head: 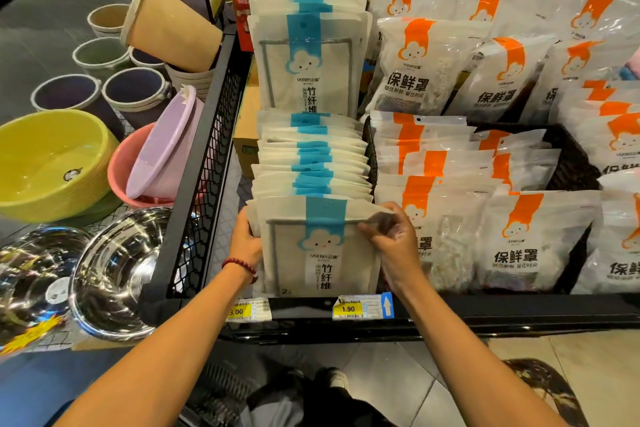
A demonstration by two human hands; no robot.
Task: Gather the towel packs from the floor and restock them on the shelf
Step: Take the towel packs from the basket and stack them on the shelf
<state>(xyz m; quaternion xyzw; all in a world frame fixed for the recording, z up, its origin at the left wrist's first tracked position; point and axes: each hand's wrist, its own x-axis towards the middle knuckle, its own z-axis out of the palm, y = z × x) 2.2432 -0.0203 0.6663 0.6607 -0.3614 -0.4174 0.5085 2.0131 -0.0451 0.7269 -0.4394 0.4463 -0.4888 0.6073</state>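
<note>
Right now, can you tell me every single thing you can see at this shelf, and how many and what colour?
towel packs: many, white with blue stripe, two rows mid-shelf
front towel pack: one, same colours, at the shelf front
orange-stripe packs: many, white and orange, right of the towel packs
price tags: two, yellow, on the shelf edge
basins: yellow stack, one pink, one lilac, left
steel bowls: two, shiny silver, lower left
buckets: several, purple, green, beige, upper left
bracelet: one, red beads, left wrist
left hand: grips the front towel pack's left edge
right hand: pinches its top right corner
</note>
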